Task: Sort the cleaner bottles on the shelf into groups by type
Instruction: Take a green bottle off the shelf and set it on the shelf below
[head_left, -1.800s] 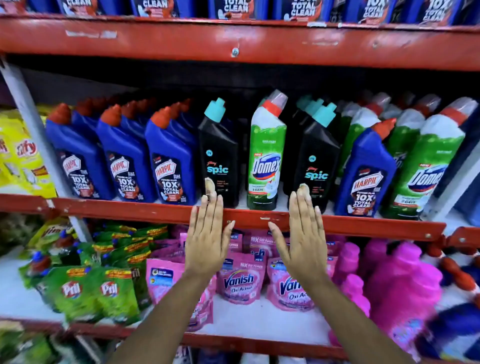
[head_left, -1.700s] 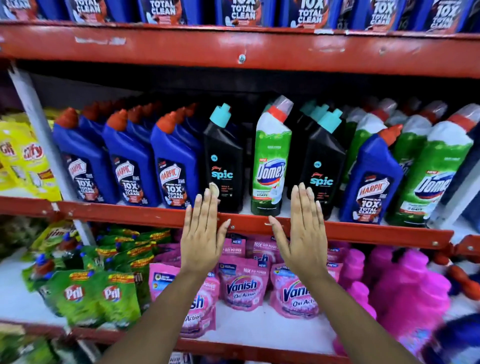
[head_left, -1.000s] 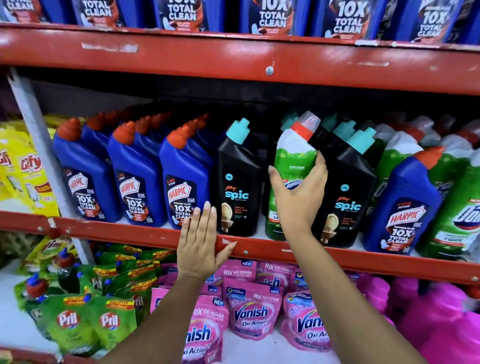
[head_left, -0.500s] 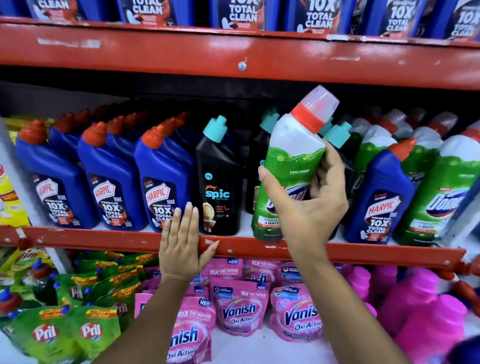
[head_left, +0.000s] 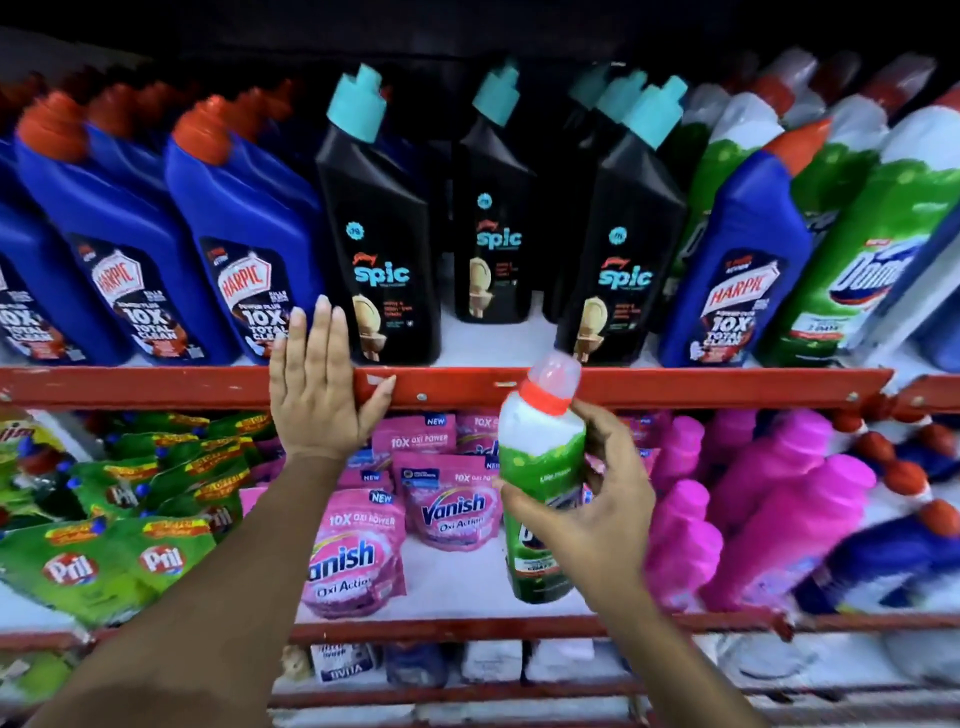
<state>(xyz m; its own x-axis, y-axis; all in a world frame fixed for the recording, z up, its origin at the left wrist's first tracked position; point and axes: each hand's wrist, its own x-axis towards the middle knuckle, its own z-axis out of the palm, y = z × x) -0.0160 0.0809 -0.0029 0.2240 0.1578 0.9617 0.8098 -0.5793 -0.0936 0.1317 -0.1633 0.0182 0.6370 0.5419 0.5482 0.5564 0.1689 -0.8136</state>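
My right hand (head_left: 592, 499) grips a green and white Domex bottle (head_left: 540, 467) with a red collar, held upright in front of the red shelf edge (head_left: 675, 387), off the shelf. My left hand (head_left: 317, 384) lies flat and open against that edge. On the shelf stand blue Harpic bottles (head_left: 234, 244) at the left, black Spic bottles (head_left: 382, 249) in the middle with a gap between two of them, one lone blue Harpic bottle (head_left: 737, 270) right of the Spic group, and green Domex bottles (head_left: 872, 234) at the far right.
The shelf below holds pink Vanish pouches (head_left: 452, 504), green Pril packs (head_left: 104, 551) at the left and pink bottles (head_left: 779, 509) at the right. A lower red rail (head_left: 467, 626) runs under them, with more packs beneath.
My right hand has pulled the Domex bottle out from between the Spic bottles and lowered it in front of the shelf edge, leaving a gap. The left hand stays on the edge.
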